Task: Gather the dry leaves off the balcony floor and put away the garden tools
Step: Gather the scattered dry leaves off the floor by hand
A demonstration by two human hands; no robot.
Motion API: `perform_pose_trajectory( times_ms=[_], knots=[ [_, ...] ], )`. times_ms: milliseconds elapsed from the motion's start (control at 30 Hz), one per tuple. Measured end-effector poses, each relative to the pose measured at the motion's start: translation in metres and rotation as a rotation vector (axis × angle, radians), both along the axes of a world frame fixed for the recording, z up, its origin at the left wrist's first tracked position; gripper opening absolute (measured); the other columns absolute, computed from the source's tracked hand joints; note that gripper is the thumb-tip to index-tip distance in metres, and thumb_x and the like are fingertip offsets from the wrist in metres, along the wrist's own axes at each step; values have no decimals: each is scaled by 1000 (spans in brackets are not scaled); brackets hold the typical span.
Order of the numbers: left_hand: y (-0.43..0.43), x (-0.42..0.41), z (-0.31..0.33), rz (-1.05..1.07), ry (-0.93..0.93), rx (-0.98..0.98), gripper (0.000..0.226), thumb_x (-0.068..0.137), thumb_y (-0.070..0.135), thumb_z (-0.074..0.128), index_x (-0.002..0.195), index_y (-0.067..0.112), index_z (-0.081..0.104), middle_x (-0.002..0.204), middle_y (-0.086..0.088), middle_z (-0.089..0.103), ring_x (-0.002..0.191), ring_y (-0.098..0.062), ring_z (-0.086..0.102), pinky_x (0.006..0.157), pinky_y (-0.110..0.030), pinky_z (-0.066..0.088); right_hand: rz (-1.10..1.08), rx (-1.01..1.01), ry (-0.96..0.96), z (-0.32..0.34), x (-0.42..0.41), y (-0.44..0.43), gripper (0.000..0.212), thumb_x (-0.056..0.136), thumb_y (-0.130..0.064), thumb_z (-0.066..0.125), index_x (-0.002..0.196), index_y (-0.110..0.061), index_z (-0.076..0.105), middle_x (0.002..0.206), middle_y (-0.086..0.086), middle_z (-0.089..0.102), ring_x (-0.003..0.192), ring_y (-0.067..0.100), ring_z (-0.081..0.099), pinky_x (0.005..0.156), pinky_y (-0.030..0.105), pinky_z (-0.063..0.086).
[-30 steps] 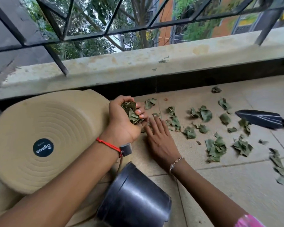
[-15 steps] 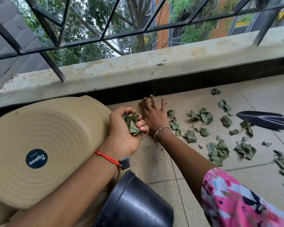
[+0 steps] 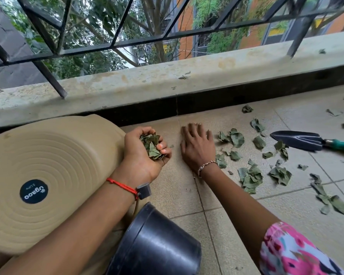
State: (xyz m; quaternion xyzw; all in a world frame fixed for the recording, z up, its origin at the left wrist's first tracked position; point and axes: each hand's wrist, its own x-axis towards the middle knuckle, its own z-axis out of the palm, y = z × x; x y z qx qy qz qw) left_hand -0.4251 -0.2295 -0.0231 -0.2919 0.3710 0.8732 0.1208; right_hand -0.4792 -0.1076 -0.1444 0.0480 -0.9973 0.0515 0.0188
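Observation:
My left hand [image 3: 141,155] is turned palm up and grips a clump of dry green leaves [image 3: 152,146] beside the beige container. My right hand [image 3: 196,144] lies flat, palm down, on the tiled floor [image 3: 179,187] with fingers spread toward the wall. Just right of it, several loose dry leaves [image 3: 250,176] are scattered over the tiles. A garden trowel [image 3: 300,138] with a dark blade and green handle lies on the floor at the right, apart from both hands.
A large beige ribbed container [image 3: 48,175] with a round black label lies on its side at the left. A black plastic pot [image 3: 157,245] lies tipped over below my left wrist. A low concrete ledge [image 3: 167,82] with a metal railing borders the floor.
My right hand has reached forward toward the wall and now lies flat further right, next to the scattered leaves. My left hand keeps its hold on the leaf clump.

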Motion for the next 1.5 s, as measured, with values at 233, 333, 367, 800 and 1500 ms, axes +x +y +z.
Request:
perform_pose_trajectory(
  times_ms=[233, 333, 367, 800, 1500],
  knots=[
    [-5, 10, 10, -17, 38, -14, 28, 87, 13, 38, 59, 14, 39, 48, 0, 35, 34, -10, 31, 41, -11, 28, -75, -12, 190, -6, 27, 3, 26, 89, -24, 53, 105, -8, 64, 116, 14, 63, 118, 32, 52, 104, 57, 31],
    [-3, 22, 14, -91, 39, -107, 29, 86, 14, 40, 57, 15, 39, 46, 1, 37, 33, -10, 29, 40, -11, 25, 179, -210, 150, -1, 20, -14, 38, 96, -22, 41, 132, -11, 47, 141, 11, 45, 132, 25, 38, 112, 42, 23],
    [-4, 26, 14, -115, 31, -119, 29, 87, 15, 40, 57, 15, 39, 45, 1, 37, 32, -10, 29, 40, -11, 24, 252, -255, 95, 2, 16, -21, 41, 97, -21, 38, 138, -12, 40, 147, 10, 36, 136, 23, 32, 113, 37, 21],
    [-24, 59, 18, -403, -21, -311, 29, 81, 18, 47, 52, 16, 42, 46, 1, 36, 33, -9, 25, 37, -13, 17, 545, -253, 32, -4, 8, -38, 38, 97, -17, 39, 134, -8, 45, 137, 7, 46, 124, 21, 45, 107, 31, 29],
    [2, 39, 5, -459, -43, -193, 27, 85, 14, 43, 58, 15, 40, 45, 0, 40, 30, -10, 28, 35, -10, 24, -132, -139, 334, 1, 51, 42, 30, 82, -31, 64, 102, -8, 65, 115, 13, 59, 108, 30, 55, 91, 43, 45]
  ],
)
